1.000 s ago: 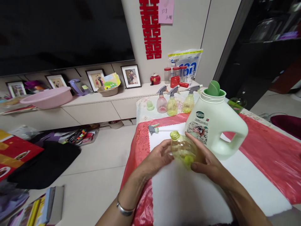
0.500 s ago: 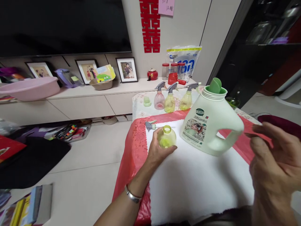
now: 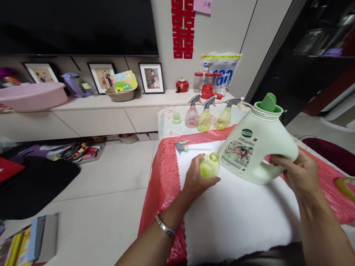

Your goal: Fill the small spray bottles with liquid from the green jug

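Yellow spray bottle [image 3: 210, 167], mouth uncovered, sits inside the curled left hand [image 3: 195, 179]; right hand [image 3: 301, 169] holds detergent jug [image 3: 259, 146] through its handle, probably for steadiness.

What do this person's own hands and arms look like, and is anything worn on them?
The left hand and right hand are ungloved, and no sleeves show on the forearms. A shiny, silver-coloured bangle circles the left wrist; none shows on the right.
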A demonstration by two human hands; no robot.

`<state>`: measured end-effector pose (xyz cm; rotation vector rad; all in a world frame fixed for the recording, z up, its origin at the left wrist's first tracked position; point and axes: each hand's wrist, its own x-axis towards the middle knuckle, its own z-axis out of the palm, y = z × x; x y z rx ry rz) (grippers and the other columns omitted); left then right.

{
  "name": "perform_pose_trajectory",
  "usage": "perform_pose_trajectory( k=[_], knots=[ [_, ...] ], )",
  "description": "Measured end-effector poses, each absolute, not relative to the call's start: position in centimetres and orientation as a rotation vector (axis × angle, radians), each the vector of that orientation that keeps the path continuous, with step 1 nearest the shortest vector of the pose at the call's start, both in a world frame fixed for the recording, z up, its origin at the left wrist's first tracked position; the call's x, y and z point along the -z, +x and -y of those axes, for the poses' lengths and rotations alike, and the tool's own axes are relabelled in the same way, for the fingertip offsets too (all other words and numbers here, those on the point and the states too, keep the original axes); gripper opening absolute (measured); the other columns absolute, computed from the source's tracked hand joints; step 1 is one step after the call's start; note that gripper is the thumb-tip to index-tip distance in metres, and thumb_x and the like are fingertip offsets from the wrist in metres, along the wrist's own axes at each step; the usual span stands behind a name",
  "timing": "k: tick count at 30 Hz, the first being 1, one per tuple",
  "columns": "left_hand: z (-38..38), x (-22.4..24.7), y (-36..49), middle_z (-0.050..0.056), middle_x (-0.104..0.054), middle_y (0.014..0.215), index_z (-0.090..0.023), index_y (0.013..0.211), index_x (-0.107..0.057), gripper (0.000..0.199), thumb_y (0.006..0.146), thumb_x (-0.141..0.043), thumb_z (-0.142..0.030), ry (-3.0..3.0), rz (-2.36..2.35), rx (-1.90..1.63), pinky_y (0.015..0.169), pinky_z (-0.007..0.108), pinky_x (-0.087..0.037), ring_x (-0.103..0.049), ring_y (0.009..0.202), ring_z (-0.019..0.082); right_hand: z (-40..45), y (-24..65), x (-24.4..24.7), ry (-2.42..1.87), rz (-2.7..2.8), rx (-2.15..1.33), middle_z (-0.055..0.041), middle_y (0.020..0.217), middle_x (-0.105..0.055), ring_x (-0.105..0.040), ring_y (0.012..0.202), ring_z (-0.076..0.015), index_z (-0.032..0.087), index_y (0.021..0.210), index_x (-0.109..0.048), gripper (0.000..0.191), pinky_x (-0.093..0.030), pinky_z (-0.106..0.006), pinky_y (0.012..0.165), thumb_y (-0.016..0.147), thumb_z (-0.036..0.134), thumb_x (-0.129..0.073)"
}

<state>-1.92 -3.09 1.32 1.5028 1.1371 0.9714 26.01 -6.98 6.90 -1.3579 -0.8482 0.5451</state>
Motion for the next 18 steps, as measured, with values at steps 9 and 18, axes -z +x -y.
perform_pose_trajectory(
  k=[9,18],
  knots=[
    [2.9,-0.9,-1.9,0.010,-0.058,0.131,-0.025,0.129,-0.050,0.088,0.051,-0.090,-0.019,1.450,-1.093,-1.017,0.109,0.046,-0.038,-0.053,0.126,0.034,6.8,25.1,-8.8,-1.440,0.812,-0.352,0.0023,0.056,-0.050,-0.044,0.047,-0.0090,0.013,0.072,-0.056,0.033,-0.035,-0.023,0.044,0.046,0.021,-0.075],
    [3.0,-0.9,-1.9,0.012,-0.057,0.132,-0.023,0.132,-0.048,0.088,0.054,-0.089,-0.021,1.457,-1.090,-0.985,0.107,0.046,-0.040,-0.053,0.125,0.034,10.6,26.6,-14.8,-1.817,0.893,-0.046,-0.0031,0.067,-0.057,-0.048,0.055,-0.0108,0.017,0.085,-0.070,0.043,-0.037,-0.022,0.045,0.046,0.035,-0.075]
  ],
)
